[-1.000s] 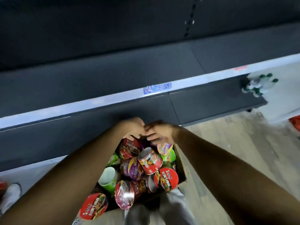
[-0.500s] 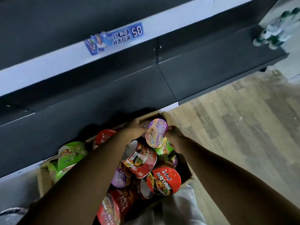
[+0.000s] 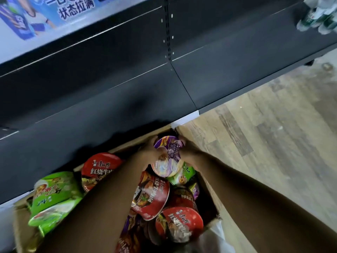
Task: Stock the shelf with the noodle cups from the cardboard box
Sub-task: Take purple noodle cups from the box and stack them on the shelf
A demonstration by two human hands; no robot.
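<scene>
An open cardboard box [image 3: 209,187] on the floor holds several noodle cups in red, green and purple. At its far end I hold a purple noodle cup [image 3: 166,156] between both hands: my left hand [image 3: 150,149] grips its left side and my right hand [image 3: 187,148] grips its right side. A red cup [image 3: 151,196] lies just below it, another red cup [image 3: 179,225] nearer me, and a green cup [image 3: 54,198] at the box's left. The dark, bare bottom shelf [image 3: 109,99] lies just beyond the box.
A shelf edge strip with a blue price label [image 3: 36,17] runs across the top left. Several green-capped bottles [image 3: 321,19] lie at the shelf's top right end. Wood-pattern floor [image 3: 273,134] spreads to the right of the box.
The view has dropped closer to the box. Both hands have closed round the purple cup, which now sits tilted between them above the other cups.
</scene>
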